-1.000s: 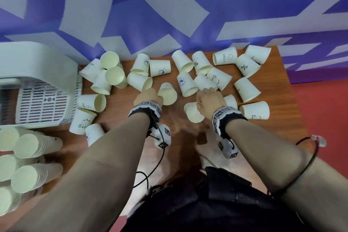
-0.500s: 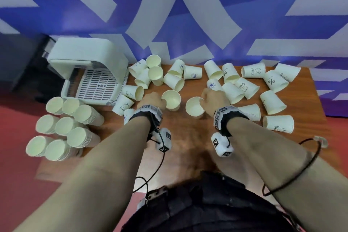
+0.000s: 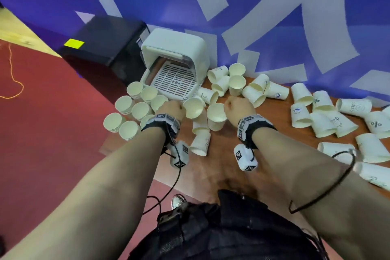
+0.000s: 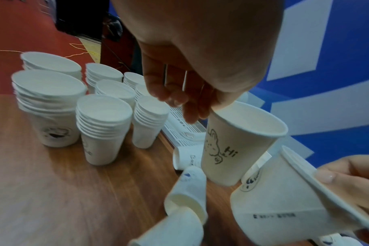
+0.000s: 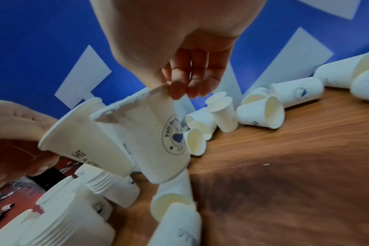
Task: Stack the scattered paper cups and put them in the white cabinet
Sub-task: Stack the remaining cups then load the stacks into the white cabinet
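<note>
My left hand (image 3: 171,107) pinches the rim of a paper cup with a rabbit and "Hi" print (image 4: 238,144), held above the wooden table (image 3: 221,160). Beside it, my right hand (image 3: 238,105) pinches the rim of a paper cup with a round logo (image 5: 158,138); the two cups hang side by side, almost touching. Several stacks of cups (image 3: 135,110) stand upright at the table's left end. The white cabinet (image 3: 175,63) stands open behind them, its slotted tray (image 3: 173,80) showing. Loose cups (image 3: 329,118) lie scattered on the right.
A black box (image 3: 105,42) stands on the floor left of the cabinet. A few cups (image 3: 200,135) lie on their sides just under my hands. The blue and white wall (image 3: 253,17) runs along the table's far edge. Red floor (image 3: 42,133) lies to the left.
Both hands have lifted their cups off the table and carried them left, close to the cabinet and the upright stacks. The head view has swung left.
</note>
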Action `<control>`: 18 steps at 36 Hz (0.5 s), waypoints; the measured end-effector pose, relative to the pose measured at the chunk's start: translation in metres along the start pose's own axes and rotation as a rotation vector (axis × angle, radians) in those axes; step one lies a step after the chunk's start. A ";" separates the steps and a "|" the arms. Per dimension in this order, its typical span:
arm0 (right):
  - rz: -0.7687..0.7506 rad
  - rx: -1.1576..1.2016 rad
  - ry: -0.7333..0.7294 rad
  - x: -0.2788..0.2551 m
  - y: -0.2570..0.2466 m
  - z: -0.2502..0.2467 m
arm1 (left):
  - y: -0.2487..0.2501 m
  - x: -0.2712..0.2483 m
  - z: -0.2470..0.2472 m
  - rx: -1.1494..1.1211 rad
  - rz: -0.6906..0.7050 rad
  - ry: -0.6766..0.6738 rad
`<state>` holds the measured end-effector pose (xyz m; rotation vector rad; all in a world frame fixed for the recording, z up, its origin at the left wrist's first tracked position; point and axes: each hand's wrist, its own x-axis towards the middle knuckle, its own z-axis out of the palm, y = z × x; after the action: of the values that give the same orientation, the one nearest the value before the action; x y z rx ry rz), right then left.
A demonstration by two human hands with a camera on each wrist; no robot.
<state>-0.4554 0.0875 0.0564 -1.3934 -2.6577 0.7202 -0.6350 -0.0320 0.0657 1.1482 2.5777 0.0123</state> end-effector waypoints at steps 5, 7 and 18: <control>-0.074 -0.046 -0.008 0.009 -0.056 0.022 | -0.057 -0.002 -0.015 -0.168 -0.027 0.034; -0.069 -0.043 -0.010 0.014 -0.077 0.032 | -0.081 0.002 -0.018 -0.213 -0.044 0.041; 0.129 0.173 0.083 0.029 -0.159 0.068 | -0.173 0.027 -0.050 -0.403 -0.100 -0.007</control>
<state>-0.6113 0.0080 0.0592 -1.5221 -2.3975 0.8612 -0.7915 -0.1242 0.0818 0.8665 2.4660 0.4802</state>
